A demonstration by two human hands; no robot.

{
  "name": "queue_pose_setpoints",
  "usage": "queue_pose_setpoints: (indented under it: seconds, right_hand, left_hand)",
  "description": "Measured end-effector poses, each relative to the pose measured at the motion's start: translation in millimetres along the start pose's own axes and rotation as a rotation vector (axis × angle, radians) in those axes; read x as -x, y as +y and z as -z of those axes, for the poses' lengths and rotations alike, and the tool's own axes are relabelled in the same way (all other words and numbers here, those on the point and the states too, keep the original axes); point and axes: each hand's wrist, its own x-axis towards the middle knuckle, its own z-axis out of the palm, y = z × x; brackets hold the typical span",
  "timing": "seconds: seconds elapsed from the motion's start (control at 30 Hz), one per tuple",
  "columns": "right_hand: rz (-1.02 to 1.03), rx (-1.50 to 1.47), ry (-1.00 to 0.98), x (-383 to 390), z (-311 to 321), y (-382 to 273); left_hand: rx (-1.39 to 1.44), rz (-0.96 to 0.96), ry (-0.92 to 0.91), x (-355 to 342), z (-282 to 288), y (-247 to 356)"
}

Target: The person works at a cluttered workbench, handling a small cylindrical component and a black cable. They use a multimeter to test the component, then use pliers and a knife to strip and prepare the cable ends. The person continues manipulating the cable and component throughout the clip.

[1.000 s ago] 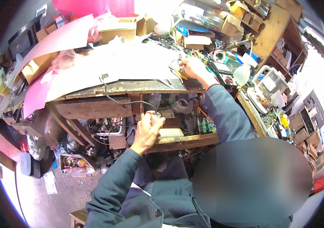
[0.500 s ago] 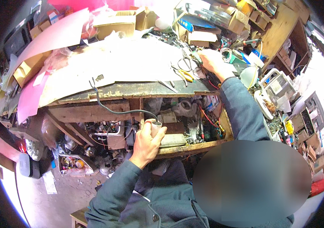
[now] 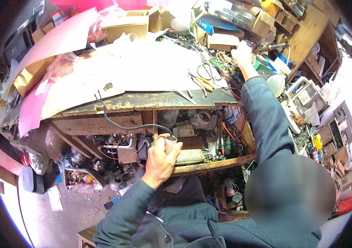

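My left hand (image 3: 158,165) is closed round a short pale cylinder (image 3: 170,143) with an open, hollow top, held upright over the front of an open drawer (image 3: 209,164). A dark cable (image 3: 132,126) runs from beside the cylinder up to the left, and its split end lies over the bench edge. Stretched out to the far right of the bench, my right hand (image 3: 243,55) is among wires and small parts beside a cardboard box. Glare washes out its fingers, so their grip does not show. Scissors (image 3: 209,71) and yellow-handled pliers (image 3: 205,84) lie nearer on the bench.
White sheeting (image 3: 138,68) covers much of the bench (image 3: 134,99). A soldering iron (image 3: 272,47) rests right of my right hand. Tools and coiled parts fill the drawer. Pink sheets (image 3: 56,45) and cardboard boxes (image 3: 125,27) stand at the back left; a parts box (image 3: 84,180) sits on the floor.
My right hand has moved farther back and slightly right, off the wires near the scissors toward the cardboard box. My left hand still holds the cylinder, almost unmoved.
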Motion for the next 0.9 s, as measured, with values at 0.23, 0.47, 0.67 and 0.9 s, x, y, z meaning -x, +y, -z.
queue_pose_setpoints:
  seconds: [0.23,0.47,0.67,0.9]
  right_hand:
    - [0.623,0.014,-0.586,23.7,-7.0,-46.9]
    - [0.048,0.063,-0.945,39.0,6.2,-73.9]
    - [0.227,-0.067,-0.527,10.1,0.5,-43.7]
    - [0.338,0.3,-0.373,23.2,2.5,-30.4]
  left_hand:
    - [0.001,-0.036,0.016,-0.5,-0.7,-3.4]
    - [-0.022,-0.053,0.035,0.9,-0.5,-8.2]
    - [-0.01,-0.058,0.027,1.4,-0.4,-6.8]
    - [0.034,-0.009,0.018,-0.2,1.7,3.3]
